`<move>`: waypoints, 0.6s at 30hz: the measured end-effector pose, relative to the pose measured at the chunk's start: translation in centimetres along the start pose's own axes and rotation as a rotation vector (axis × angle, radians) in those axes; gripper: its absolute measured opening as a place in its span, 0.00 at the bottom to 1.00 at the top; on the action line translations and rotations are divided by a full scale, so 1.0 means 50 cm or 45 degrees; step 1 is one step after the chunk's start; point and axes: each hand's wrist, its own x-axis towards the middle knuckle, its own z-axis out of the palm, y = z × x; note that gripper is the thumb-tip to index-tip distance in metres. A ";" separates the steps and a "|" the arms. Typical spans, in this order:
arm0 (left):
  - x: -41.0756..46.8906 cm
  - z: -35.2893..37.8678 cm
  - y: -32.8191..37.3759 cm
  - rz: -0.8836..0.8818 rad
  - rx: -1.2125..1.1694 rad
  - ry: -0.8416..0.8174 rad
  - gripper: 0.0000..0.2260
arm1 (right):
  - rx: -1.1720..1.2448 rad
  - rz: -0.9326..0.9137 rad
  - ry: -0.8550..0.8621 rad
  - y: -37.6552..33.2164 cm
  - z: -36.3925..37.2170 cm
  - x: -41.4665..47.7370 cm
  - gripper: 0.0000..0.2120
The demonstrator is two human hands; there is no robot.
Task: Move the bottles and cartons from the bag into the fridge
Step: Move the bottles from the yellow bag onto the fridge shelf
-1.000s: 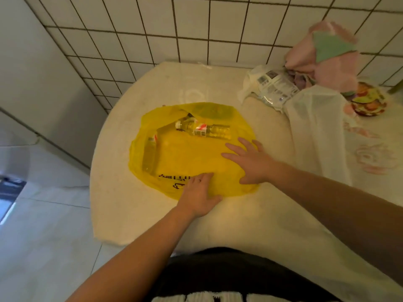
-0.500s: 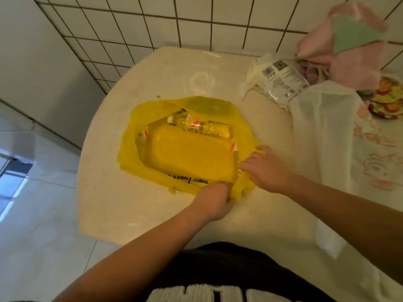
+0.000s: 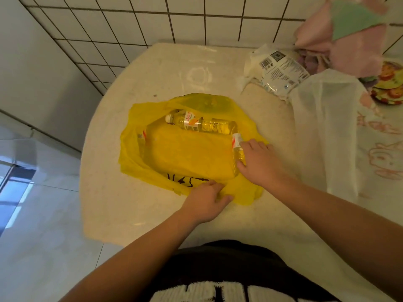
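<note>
Unpacking appears barely begun: the right hand [image 3: 259,164] grasps a bottle [image 3: 237,147] inside the bag [image 3: 185,158], while the left hand [image 3: 207,199] pinches its near edge on the counter [image 3: 152,214]. A second bottle [image 3: 200,124] lies beyond both hands, a third bottle [image 3: 141,135] left of them. No fridge is visible, so everything remains to move.

A yellow bag [image 3: 185,155] lies on the pale counter [image 3: 130,214], with 1 far bottle [image 3: 200,125] lying on its side across the bag's back. The left hand [image 3: 207,199] grips the bag's near edge. The right hand [image 3: 259,164] curls round the right bottle [image 3: 237,147].
</note>
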 end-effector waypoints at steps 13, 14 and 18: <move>-0.001 -0.005 -0.002 0.013 0.133 -0.251 0.31 | 0.083 0.627 -0.260 -0.051 0.031 0.094 0.45; -0.002 -0.006 -0.002 0.021 0.139 -0.252 0.31 | 0.100 0.641 -0.271 -0.052 0.031 0.097 0.45; -0.009 -0.009 -0.009 0.056 0.123 -0.223 0.29 | 0.187 0.659 -0.325 -0.052 0.026 0.097 0.44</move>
